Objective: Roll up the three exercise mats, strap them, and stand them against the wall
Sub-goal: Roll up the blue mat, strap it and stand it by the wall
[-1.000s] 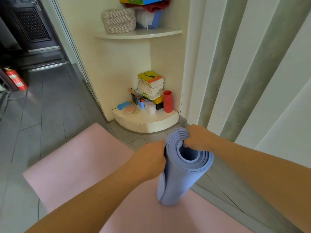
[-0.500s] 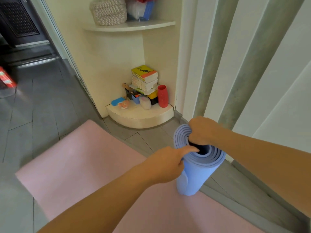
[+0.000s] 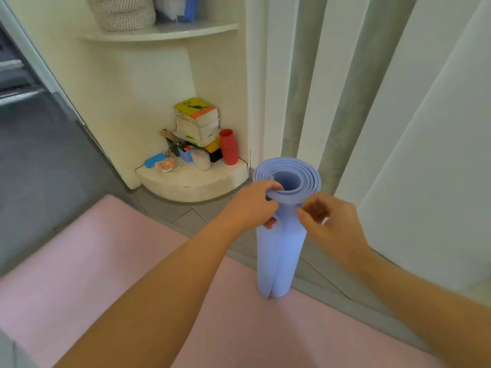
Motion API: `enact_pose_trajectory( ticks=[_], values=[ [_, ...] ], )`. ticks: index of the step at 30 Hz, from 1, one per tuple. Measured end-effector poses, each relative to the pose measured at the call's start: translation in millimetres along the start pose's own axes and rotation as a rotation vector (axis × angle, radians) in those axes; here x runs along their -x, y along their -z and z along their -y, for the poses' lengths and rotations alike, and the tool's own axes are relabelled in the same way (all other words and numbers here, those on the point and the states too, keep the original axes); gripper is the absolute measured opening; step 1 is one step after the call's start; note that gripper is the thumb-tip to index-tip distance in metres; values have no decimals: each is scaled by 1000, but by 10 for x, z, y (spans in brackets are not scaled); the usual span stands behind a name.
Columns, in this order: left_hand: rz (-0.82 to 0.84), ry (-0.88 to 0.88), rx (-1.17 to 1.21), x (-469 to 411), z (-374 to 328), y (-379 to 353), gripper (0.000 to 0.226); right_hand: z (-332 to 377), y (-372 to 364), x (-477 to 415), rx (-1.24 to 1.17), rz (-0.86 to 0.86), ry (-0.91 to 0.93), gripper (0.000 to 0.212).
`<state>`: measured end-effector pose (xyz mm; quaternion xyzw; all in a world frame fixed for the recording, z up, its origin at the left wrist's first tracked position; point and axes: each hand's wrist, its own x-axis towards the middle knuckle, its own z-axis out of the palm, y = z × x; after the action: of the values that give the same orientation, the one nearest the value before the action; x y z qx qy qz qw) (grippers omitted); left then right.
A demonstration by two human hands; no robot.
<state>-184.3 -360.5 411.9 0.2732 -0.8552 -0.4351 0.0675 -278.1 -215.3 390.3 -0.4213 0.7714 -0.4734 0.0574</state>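
A blue exercise mat [image 3: 279,256] is rolled up and stands on end, its base at the edge of a pink mat [image 3: 106,274] that lies flat on the floor. My left hand [image 3: 249,208] grips the roll's top rim on its left side, fingers hooked over the coil and thumb below. My right hand [image 3: 332,224] is at the roll's right side just under the rim, its curled fingertips pinching the outer layer. No strap shows on the roll. No third mat is in view.
Ribbed white and grey wall panels [image 3: 398,128] rise just behind the roll. A low corner shelf [image 3: 191,181] to the left holds stacked books [image 3: 198,120], a red vase [image 3: 228,151] and small items. A woven basket [image 3: 122,11] sits on the upper shelf. Grey floor [image 3: 39,160] stretches left.
The roll has moved toward the wall panels and stands straighter. My right hand left the top opening for the roll's side. My left hand moved up onto the rim.
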Motion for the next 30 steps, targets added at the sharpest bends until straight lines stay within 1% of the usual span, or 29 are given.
enact_pose_trajectory(
  ticks=[2, 4, 5, 7, 8, 11, 13, 16, 19, 21, 23, 25, 26, 28, 30],
  values=[
    [-5, 11, 21, -94, -43, -47, 42, -224, -212, 206, -3, 20, -122, 11],
    [-4, 19, 29, -167, -91, -91, 42, -384, -421, 297, -23, 0, -220, 24],
    [-5, 25, 32, -196, -103, -106, 41, -422, -516, 303, -31, -7, -254, 26],
    [-17, 43, 43, -243, -121, -120, 41, -440, -654, 262, -20, -20, -290, 18],
    [-24, 51, 47, -262, -123, -122, 41, -444, -704, 226, 34, -31, -286, 16],
    [-36, 60, 60, -288, -116, -119, 40, -472, -722, 107, 322, -80, -245, 13],
    [-44, 65, 79, -281, -106, -120, 39, -537, -682, 59, 414, -149, -132, 12],
    [-38, 50, 68, -251, -100, -155, 38, -660, -626, 73, 441, -218, -1, 20],
    [-27, 33, 61, -216, -128, -173, 38, -768, -574, 60, 447, -205, 90, 19],
    [37, 39, 37, -194, -142, -145, 40, -804, -537, 31, 438, -178, 141, 19],
    [139, 37, -26, -159, -132, -71, 47, -771, -494, 10, 383, -182, 120, 22],
    [218, 14, -119, -126, -99, 10, 56, -692, -434, -35, 302, -239, 69, 32],
    [227, -4, -161, -114, -78, 38, 60, -628, -398, -61, 278, -272, 81, 40],
    [199, -40, -192, -109, -45, 58, 56, -468, -328, -141, 274, -313, 196, 53],
    [157, -67, -171, -110, -20, 26, 48, -308, -254, -227, 335, -228, 310, 70]
  ],
)
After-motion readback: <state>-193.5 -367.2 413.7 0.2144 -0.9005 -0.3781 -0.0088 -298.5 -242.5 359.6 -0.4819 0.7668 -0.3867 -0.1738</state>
